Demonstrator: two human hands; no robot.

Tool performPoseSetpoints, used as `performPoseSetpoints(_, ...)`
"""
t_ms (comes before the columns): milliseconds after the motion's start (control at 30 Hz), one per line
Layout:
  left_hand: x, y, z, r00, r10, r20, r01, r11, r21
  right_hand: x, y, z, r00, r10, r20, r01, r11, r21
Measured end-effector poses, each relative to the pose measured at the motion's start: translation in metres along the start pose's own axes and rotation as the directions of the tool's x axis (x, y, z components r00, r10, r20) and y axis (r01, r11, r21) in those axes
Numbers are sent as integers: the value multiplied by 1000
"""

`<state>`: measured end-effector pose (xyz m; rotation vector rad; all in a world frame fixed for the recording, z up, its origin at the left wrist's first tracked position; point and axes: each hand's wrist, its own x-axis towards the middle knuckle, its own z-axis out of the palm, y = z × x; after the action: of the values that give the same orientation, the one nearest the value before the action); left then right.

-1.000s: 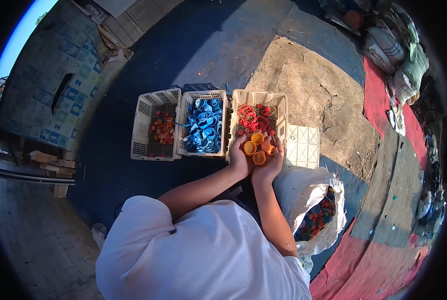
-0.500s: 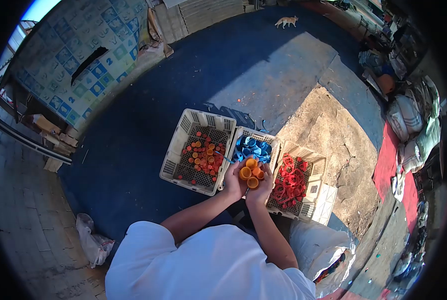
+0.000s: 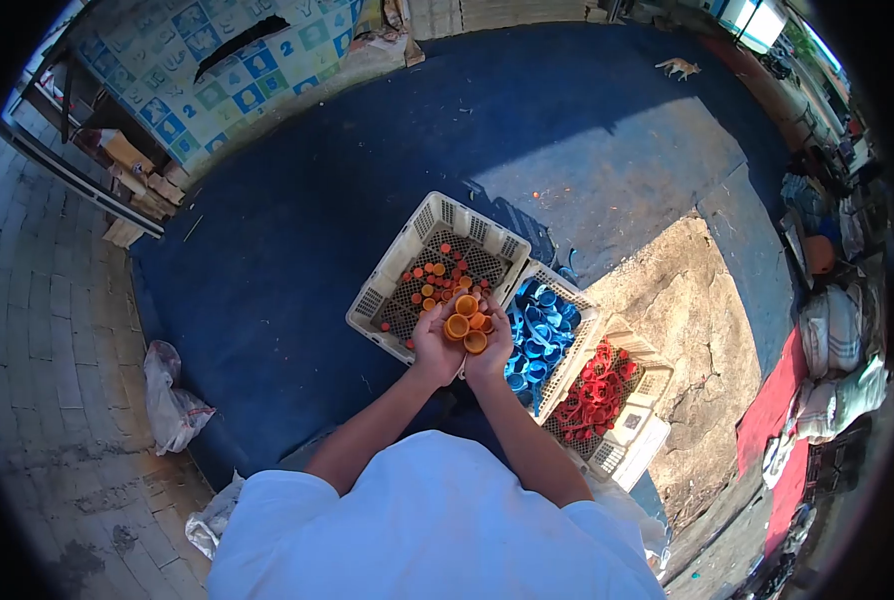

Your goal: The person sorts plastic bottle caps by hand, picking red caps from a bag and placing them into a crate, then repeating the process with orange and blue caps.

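My left hand (image 3: 434, 348) and my right hand (image 3: 492, 355) are cupped side by side, palms up, holding a small heap of orange plastic caps (image 3: 456, 326). Both hands are above the near right part of a white crate (image 3: 379, 285), where orange and red caps (image 3: 429, 290) lie scattered on the mesh bottom. To the right of my right hand stands a crate of blue caps (image 3: 536, 340), some with loop-like strips. Beyond it, another crate holds red caps and rings (image 3: 597, 390). My palms are mostly hidden under the caps.
A blue mat (image 3: 297, 230) covers much of the floor, with a bare rough patch (image 3: 687, 330) at right. Plastic bags (image 3: 172, 400) lie at left. A cat (image 3: 678, 68) is at the far right, and sacks (image 3: 832, 330) line the right side.
My cupped hands, with the orange caps in them, have moved left from in front of the blue caps to over the crate of orange caps. The camera view has turned too.
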<state>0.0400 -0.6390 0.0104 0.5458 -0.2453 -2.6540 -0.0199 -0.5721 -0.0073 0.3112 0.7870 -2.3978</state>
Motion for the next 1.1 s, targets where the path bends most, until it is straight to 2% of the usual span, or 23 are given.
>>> performPoseSetpoints(67, -1, 10, -4, 1000, 11, -27, -11, 1000, 2, 5, 11, -2, 999, 27, 39, -26, 1000, -13)
performPoseSetpoints(100, 2, 14, -5, 999, 20, -32, -20, 1000, 6, 5, 15, 4, 998, 48, -37, -49, 999, -24)
performPoseSetpoints(200, 5, 26, -14, 998, 22, -57, -21, 1000, 16, 17, 32, -5, 999, 19, -46, -24, 992, -127)
performPoseSetpoints(233, 5, 27, -18, 998, 16, -53, -15, 1000, 19, 18, 33, -2, 994, 44, -103, -57, 990, -128)
performPoseSetpoints(333, 15, 31, -28, 1000, 2, -5, -1, 999, 35, 26, 39, 4, 992, 57, -111, -66, 994, -82)
performPoseSetpoints(400, 22, 41, -34, 998, -29, 49, 26, 997, 75, 32, 47, 5, 992, 20, -122, -34, 993, -113)
performPoseSetpoints(500, 40, 63, -42, 993, -115, 1, 114, 991, 69, 44, 67, 5, 986, -71, -153, 48, 987, -153)
performPoseSetpoints(600, 58, 93, -44, 977, -211, -27, 213, 972, 102, 53, 92, 16, 956, -115, -270, 99, 992, -74)
performPoseSetpoints(733, 73, 121, -56, 944, -327, -31, 329, 937, 120, 53, 117, 32, 928, -149, -341, 133, 989, -69)
performPoseSetpoints(900, 92, 138, -69, 904, -419, -87, 427, 898, 106, 57, 130, 40, 904, -183, -385, 155, 982, -104)
performPoseSetpoints(1100, 104, 146, -91, 844, -515, -147, 533, 837, 126, 67, 146, 20, 877, -137, -460, 108, 990, -90)
